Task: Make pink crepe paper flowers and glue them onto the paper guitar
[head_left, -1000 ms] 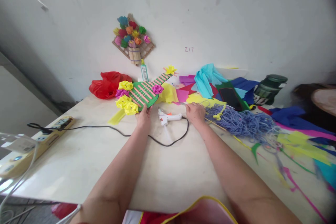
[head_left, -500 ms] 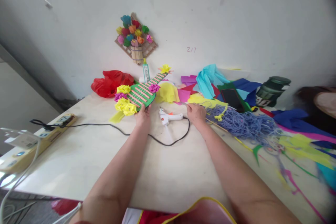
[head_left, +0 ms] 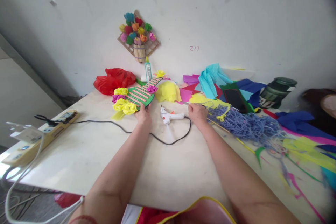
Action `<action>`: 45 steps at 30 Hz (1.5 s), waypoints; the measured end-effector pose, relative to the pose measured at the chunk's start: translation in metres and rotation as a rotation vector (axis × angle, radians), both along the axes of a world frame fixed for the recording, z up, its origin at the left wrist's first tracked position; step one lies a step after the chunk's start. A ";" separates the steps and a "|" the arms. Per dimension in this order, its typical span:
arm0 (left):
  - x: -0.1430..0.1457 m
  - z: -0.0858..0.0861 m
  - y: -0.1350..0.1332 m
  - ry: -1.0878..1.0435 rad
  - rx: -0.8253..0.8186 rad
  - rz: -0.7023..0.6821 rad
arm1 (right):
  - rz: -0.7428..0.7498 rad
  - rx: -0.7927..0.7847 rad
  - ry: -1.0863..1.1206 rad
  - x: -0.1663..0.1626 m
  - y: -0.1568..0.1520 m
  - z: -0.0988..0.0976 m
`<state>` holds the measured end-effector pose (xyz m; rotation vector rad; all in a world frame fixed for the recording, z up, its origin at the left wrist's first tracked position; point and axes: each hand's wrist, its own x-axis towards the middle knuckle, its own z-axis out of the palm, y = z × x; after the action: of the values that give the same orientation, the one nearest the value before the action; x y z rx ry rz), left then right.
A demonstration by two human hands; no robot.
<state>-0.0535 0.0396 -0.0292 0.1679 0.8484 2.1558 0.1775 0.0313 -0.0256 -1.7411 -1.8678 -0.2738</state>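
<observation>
My left hand (head_left: 143, 114) grips the near rim of a green paper guitar (head_left: 140, 94) with pink stripes and yellow and magenta paper flowers, which now lies low, close to the table (head_left: 105, 161). My right hand (head_left: 197, 112) is closed on a thin stick or strand at the edge of a heap of lilac yarn (head_left: 244, 124). A white glue gun (head_left: 171, 116) lies on the table between my hands, its black cord looping toward me.
A yellow power strip (head_left: 39, 136) sits at the left edge with cables. A red bag (head_left: 114, 79), a glue bottle (head_left: 148, 71) and coloured paper sheets (head_left: 212, 80) line the wall. A dark jar (head_left: 274, 92) stands right. A flower craft (head_left: 138, 36) hangs on the wall.
My left hand has lowered the paper guitar from a tilted, raised position down toward the table. My right hand has stayed by the yarn.
</observation>
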 end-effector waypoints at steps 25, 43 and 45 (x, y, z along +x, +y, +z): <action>0.004 0.002 -0.002 -0.098 -0.014 -0.030 | 0.009 0.014 0.021 0.000 0.001 -0.004; -0.006 0.011 -0.010 -0.123 0.171 -0.111 | -0.001 -0.025 0.001 0.001 0.002 -0.006; -0.008 0.012 -0.012 -0.148 0.174 -0.104 | -0.004 -0.029 0.001 0.001 0.002 -0.007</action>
<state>-0.0619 0.0279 -0.0172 0.1354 0.5556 2.1137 0.1785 0.0329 -0.0322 -1.7643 -1.8765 -0.2482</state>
